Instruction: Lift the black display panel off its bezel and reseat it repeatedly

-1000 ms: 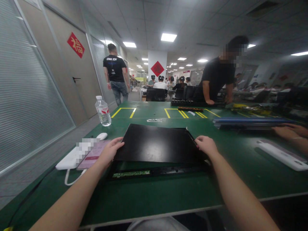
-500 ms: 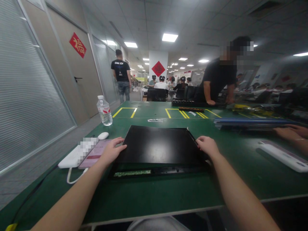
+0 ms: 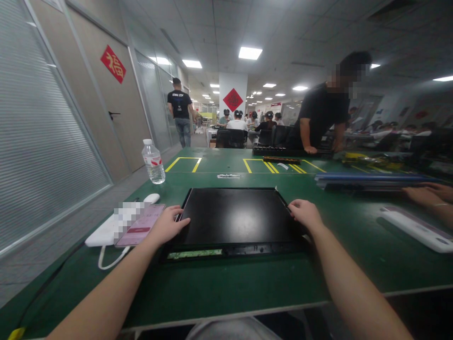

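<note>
A glossy black panel (image 3: 233, 215) lies on a black frame (image 3: 262, 249) on the green table. Along the frame's near edge, toward the left, a green circuit board strip (image 3: 194, 254) shows. My left hand (image 3: 171, 224) grips the panel's left edge, thumb on top and fingers at the side. At the right edge, my right hand (image 3: 305, 215) pinches the rim with bent fingers; what lies under its fingertips is partly hidden.
Left on the green table (image 3: 219, 288) are a water bottle (image 3: 153, 163), a white power bank (image 3: 109, 226) and a phone (image 3: 141, 226). Rightward lie blue-black strips (image 3: 368, 182), a white device (image 3: 417, 229) and another person's hands (image 3: 424, 196). A person (image 3: 322, 108) leans over the far side.
The panel has shifted slightly and sits lower in the frame, whose far and left rims now show. My left hand has moved a little right. The walking person is farther off.
</note>
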A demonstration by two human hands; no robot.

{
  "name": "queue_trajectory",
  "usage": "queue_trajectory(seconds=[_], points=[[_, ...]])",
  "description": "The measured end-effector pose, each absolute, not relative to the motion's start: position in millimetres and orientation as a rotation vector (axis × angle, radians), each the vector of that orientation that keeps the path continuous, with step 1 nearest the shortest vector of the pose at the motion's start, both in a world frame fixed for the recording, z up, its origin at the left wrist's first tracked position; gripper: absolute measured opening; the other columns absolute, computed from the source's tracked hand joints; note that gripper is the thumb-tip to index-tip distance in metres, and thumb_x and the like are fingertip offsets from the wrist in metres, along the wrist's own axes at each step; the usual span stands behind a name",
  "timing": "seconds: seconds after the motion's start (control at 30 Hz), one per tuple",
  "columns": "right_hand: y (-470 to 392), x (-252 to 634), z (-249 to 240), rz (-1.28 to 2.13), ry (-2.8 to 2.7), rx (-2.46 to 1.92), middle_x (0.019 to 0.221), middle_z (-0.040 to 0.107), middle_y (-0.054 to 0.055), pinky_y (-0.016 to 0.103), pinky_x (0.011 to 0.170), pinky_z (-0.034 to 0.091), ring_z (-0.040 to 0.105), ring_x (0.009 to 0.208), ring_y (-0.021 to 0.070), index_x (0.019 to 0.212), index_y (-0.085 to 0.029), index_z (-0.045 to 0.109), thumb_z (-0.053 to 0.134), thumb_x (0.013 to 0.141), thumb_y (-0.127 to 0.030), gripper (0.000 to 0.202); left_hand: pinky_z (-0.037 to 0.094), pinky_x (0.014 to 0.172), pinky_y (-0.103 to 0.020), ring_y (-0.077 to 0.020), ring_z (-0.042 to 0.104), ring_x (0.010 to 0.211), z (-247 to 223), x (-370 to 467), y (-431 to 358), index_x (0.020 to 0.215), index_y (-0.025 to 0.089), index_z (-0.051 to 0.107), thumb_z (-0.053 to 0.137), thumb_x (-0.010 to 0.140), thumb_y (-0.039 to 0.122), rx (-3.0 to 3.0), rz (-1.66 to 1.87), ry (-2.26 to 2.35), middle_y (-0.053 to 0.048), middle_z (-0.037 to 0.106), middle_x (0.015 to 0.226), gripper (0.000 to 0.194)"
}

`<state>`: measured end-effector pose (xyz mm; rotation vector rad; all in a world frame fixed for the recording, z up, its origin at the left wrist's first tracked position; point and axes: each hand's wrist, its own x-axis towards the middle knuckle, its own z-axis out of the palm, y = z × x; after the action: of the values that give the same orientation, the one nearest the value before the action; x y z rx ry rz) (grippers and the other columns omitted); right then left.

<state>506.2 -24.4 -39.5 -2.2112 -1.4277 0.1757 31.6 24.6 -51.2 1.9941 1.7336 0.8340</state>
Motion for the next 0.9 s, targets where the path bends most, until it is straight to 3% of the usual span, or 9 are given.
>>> queue_trajectory(seconds=[0.27,0.9], points=[[-24.4,506.2,-40.3,0.171,-1.433,-2.203,0.072,0.072,0.005,0.024,0.067,0.048,0.068,0.069,0.0178,0.088,-0.022,0.077,0.056,0.082,-0.033,0.025,0.039,0.11,-0.043,-0.0363,0.056,0.125,-53.2,33.9,22.5,0.09,0.016,0.073,0.065,0.066,0.048,2.113,0.785,1.769,-0.019,0.061,0.133,0.041],[-23.1,510.2,-41.0,0.308,-1.393,-2.139,0.063,0.071,0.002,0.023,0.059,0.045,0.064,0.058,0.0153,0.081,-0.022,0.074,0.055,0.082,-0.035,0.023,0.041,0.107,-0.043,-0.0347,0.058,0.123,-47.0,35.3,19.3,0.083,0.02,0.073,0.069,0.062,0.042,2.01,0.84,1.744,-0.017,0.065,0.131,0.031]])
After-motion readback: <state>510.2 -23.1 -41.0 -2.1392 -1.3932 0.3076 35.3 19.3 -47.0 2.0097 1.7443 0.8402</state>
